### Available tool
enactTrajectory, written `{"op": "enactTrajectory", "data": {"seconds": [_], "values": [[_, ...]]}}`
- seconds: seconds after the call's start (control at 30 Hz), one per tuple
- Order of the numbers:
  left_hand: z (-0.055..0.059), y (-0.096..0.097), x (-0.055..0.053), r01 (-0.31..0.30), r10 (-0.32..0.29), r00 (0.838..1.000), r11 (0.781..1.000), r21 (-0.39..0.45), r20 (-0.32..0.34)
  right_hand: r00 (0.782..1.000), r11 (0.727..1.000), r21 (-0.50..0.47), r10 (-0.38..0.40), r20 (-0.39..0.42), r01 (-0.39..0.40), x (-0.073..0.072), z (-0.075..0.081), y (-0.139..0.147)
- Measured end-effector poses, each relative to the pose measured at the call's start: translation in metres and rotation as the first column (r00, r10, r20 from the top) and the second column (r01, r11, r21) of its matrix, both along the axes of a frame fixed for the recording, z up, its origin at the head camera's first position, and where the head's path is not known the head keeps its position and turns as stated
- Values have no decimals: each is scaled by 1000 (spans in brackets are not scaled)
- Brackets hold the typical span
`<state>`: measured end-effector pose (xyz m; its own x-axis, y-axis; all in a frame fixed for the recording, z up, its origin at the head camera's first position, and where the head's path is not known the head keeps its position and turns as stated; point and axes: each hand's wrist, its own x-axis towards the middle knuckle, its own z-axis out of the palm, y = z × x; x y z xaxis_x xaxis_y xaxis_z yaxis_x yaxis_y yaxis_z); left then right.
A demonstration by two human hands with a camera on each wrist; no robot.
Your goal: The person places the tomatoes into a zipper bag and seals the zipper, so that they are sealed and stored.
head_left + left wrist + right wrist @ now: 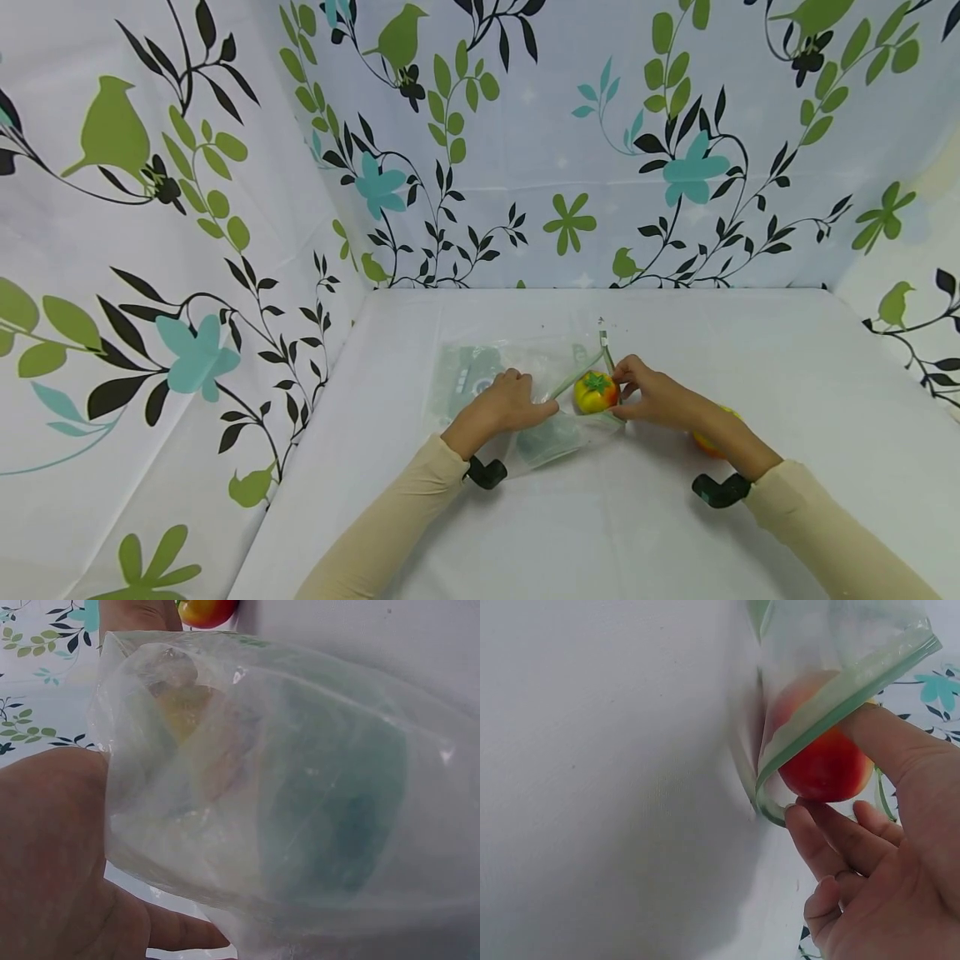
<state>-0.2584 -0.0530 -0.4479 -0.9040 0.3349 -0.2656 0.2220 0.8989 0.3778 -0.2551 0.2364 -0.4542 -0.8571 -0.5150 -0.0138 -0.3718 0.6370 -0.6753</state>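
A clear zip bag (pixel 457 417) with a pale green zip edge and green panels lies on the table, its mouth held apart toward the right. My left hand (pixel 506 402) grips the bag near its mouth; the plastic (pixel 330 787) fills most of the left wrist view. At the mouth, my right hand (pixel 648 390) holds a yellow and red tomato-like fruit (pixel 595 392) with a green leafy top. In the right wrist view thumb and fingers are round the fruit (pixel 829 769), and the zip edge (pixel 840 705) crosses in front of it.
A second yellow-orange fruit (pixel 707 445) sits on the white table (pixel 600 533), partly hidden under my right forearm. Patterned cloth (pixel 480 192) with leaves and birds hangs behind the table and along the left. Black wrist mounts (pixel 720 491) are worn on both wrists.
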Motion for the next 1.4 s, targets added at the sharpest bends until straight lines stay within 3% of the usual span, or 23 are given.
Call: {"op": "enactTrajectory", "data": {"seconds": [0.23, 0.9, 1.13, 1.4], "values": [[2, -1, 1, 2, -3, 1000, 1000, 9, 3, 1000, 1000, -24, -2, 11, 2, 0, 1, -2], [-2, -1, 1, 8, -8, 1000, 1000, 17, -9, 995, 997, -78, -25, -91, 18, 3, -9, -14], [-3, 0, 1, 6, -6, 1000, 1000, -1, -21, 996, 993, -102, -60, -73, 52, 5, -12, -20], [-4, 0, 0, -2, 1, 999, 1000, -12, -38, 995, 992, -125, -47, -92, 35, 6, -15, -22]]}}
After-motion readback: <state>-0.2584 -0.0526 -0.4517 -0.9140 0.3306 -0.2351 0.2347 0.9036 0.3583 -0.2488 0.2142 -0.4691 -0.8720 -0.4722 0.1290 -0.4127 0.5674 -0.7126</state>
